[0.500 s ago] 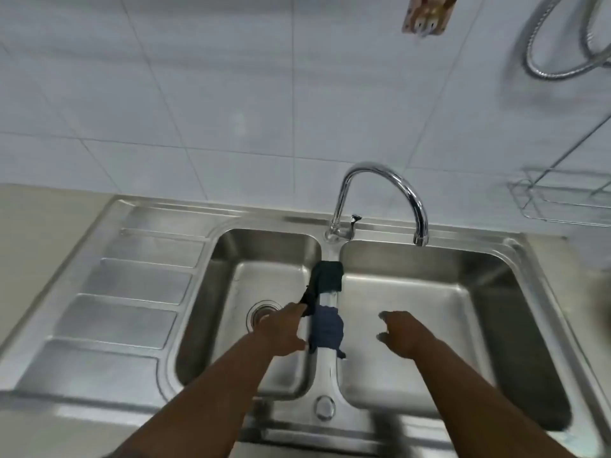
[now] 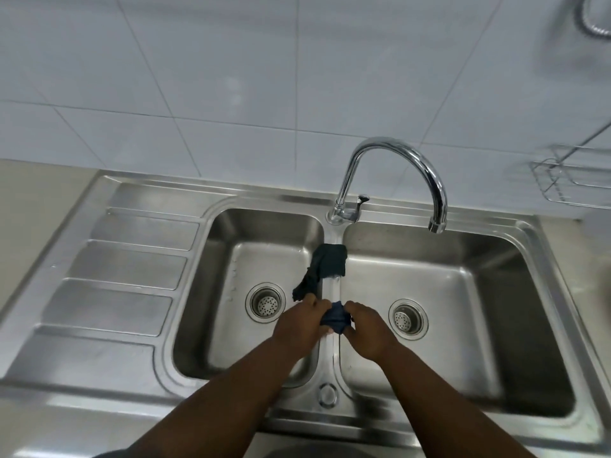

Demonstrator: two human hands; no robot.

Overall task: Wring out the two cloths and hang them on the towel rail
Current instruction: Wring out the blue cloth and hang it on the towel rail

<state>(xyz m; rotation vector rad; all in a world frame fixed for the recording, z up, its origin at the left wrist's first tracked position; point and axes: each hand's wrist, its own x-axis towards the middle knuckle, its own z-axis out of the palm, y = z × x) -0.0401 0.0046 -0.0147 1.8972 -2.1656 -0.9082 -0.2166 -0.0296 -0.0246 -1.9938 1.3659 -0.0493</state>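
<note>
A blue cloth [image 2: 335, 318] is bunched between my two hands above the divider of the steel double sink [image 2: 330, 289]. My left hand [image 2: 299, 327] grips its left side and my right hand [image 2: 367, 328] grips its right side. A darker green cloth [image 2: 325, 264] lies draped over the divider further back, its tail hanging into the left basin just beyond my left hand. No towel rail is clearly in view.
A curved chrome tap [image 2: 393, 180] arches over the right basin. Each basin has a drain strainer [image 2: 265, 303]. A ribbed draining board [image 2: 122, 269] is on the left. A wire rack [image 2: 575, 183] hangs on the tiled wall at right, under a metal hose [image 2: 591, 24].
My right hand moved left and closed on the blue cloth, which is now scrunched between both hands. The view has shifted slightly.
</note>
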